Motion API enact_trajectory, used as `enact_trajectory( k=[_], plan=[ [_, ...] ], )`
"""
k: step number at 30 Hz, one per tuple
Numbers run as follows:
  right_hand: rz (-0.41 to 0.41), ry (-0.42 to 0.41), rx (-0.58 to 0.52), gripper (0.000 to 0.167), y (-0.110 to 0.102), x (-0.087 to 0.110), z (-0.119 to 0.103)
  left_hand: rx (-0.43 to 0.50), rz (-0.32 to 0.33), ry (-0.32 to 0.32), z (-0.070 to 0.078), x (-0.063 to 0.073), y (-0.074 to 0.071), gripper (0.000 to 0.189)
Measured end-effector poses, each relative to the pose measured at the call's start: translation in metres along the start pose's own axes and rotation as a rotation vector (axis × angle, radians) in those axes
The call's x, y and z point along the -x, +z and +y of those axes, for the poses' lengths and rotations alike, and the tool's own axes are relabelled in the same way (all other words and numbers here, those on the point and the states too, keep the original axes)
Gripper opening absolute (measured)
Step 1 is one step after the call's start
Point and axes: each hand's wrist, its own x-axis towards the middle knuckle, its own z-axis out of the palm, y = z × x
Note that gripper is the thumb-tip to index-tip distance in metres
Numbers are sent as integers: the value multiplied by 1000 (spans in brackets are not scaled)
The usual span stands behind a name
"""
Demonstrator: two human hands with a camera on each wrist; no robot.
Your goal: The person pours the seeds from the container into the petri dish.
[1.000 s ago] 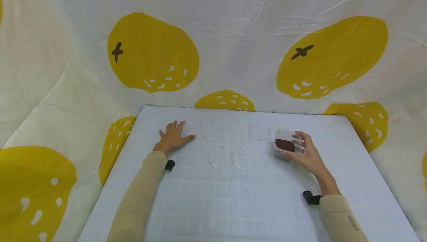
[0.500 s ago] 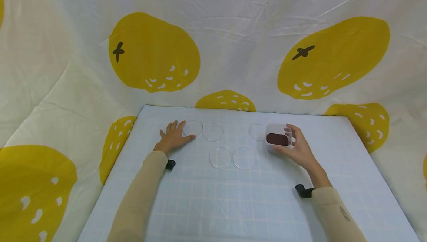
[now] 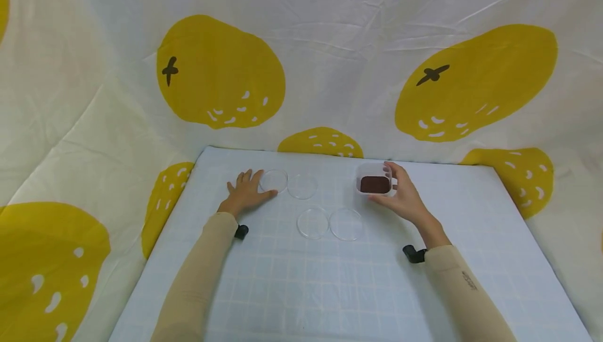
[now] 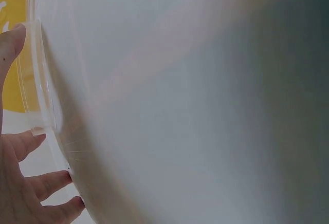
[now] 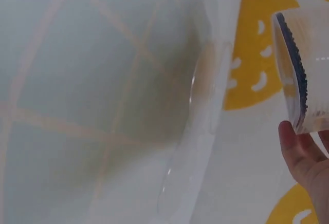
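Observation:
My left hand (image 3: 246, 194) lies on the table at the left with its fingers spread. Its thumb and index fingertips touch the edge of a clear round dish (image 3: 274, 181); in the left wrist view they meet that dish (image 4: 40, 75) at either end. Raised above the table, my right hand (image 3: 400, 194) grips a clear plastic tub (image 3: 374, 178) from its right side. Dark brown grainy stuff (image 3: 375, 185) covers the tub's bottom. In the right wrist view, a clear dish (image 5: 203, 80) sits on the table below the tub; the tub blocks it from the head camera.
Beside the left dish lies another clear round piece (image 3: 302, 187). Two more clear round pieces, a left one (image 3: 313, 223) and a right one (image 3: 346, 224), lie side by side at mid-table. A cloth (image 3: 334, 85) printed with yellow fruit hangs behind the table (image 3: 306, 289).
My right hand has carried the tub leftward and away from me, from over the right end of the far-right pair of round pieces to over its left end. The left hand stays in place.

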Motion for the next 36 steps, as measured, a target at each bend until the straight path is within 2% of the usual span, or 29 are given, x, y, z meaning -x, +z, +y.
enact_trajectory(
  k=[7,19,30,36],
  plan=[
    [-24,-73,39,103,14,-19,-9,-5,-11,-13,-3,-6,2,101],
    [-58,-125,117,103,48,-51,-33,1,-1,-5,-2,-2,0,100],
    [-81,-252,157,102,77,-77,-43,7,2,6,-4,-3,1,100],
    [-92,-276,189,102,91,-87,-48,-10,0,-1,-5,-5,2,101]
  ],
)
